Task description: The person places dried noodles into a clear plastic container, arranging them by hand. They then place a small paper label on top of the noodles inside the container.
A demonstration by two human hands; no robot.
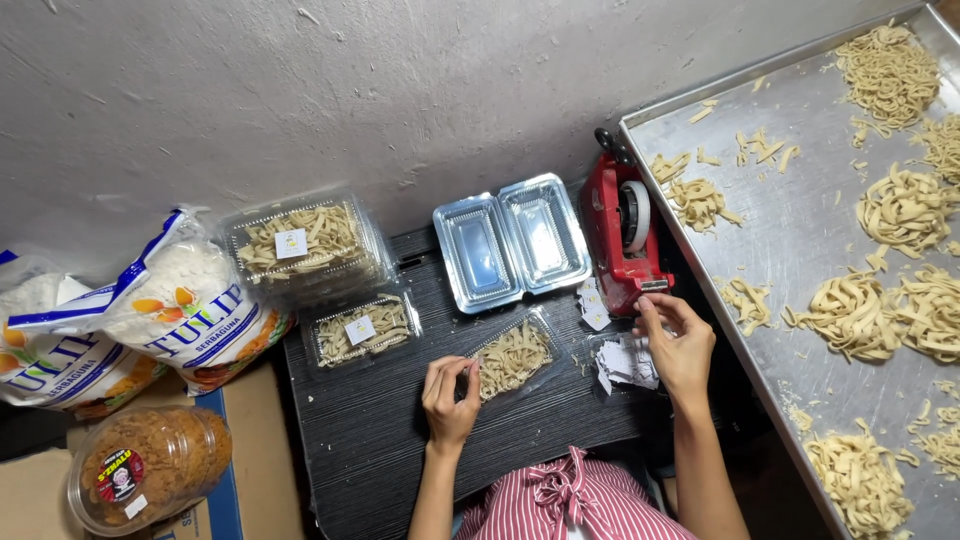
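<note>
My left hand (449, 395) holds the left end of a closed clear plastic box of pale flat noodles (513, 357) on a small black table (380, 440). My right hand (680, 345) reaches to the front of a red tape dispenser (622, 232), fingertips pinched at its cutting edge where the tape comes off. An empty clear hinged box (513, 240) lies open beyond the filled one. Small white paper labels (628, 362) lie under my right hand.
Closed noodle boxes with labels are stacked at the left (305, 245), with one more (362, 330) in front. A large metal tray (800, 240) with several noodle heaps fills the right. Two flour bags (185, 310) and a jar of brown snacks (145, 465) sit at the left.
</note>
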